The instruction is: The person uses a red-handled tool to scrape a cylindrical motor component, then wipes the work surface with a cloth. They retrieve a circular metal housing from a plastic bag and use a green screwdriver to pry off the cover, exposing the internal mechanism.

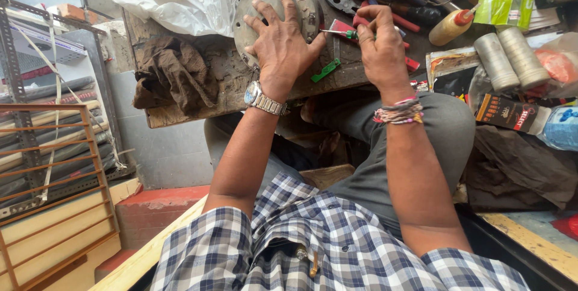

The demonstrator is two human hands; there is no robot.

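The left hand point(282, 41) lies flat and spread wide on a round grey metal cover point(272, 11), pressing it down on the worn wooden bench point(226, 83). The cover sits at about 12 o'clock from the person, a little to the left, and its rim with small bolt holes shows around the fingers. The right hand point(380, 47) is at 1 o'clock, just beside the cover. Its fingers are closed narrow around a small screwdriver with a green and red handle point(348, 33), and the thin shaft points to the left, toward the edge of the cover near the left thumb.

To do this step well, I judge that the left palm should keep firm pressure so the cover does not turn or slide, and the left thumb should stay away from the tip. The tool should meet the screw or seam straight, not at an angle, because the tip can slip on the smooth metal.

A small green plastic piece point(326, 70) lies on the bench at 6 o'clock from the tool. Pliers with red handles point(385, 8) rest behind the right hand, a brown rag point(174, 74) lies at 9 o'clock from the cover, and two grey thread spools point(509, 56) stand far at 3 o'clock.
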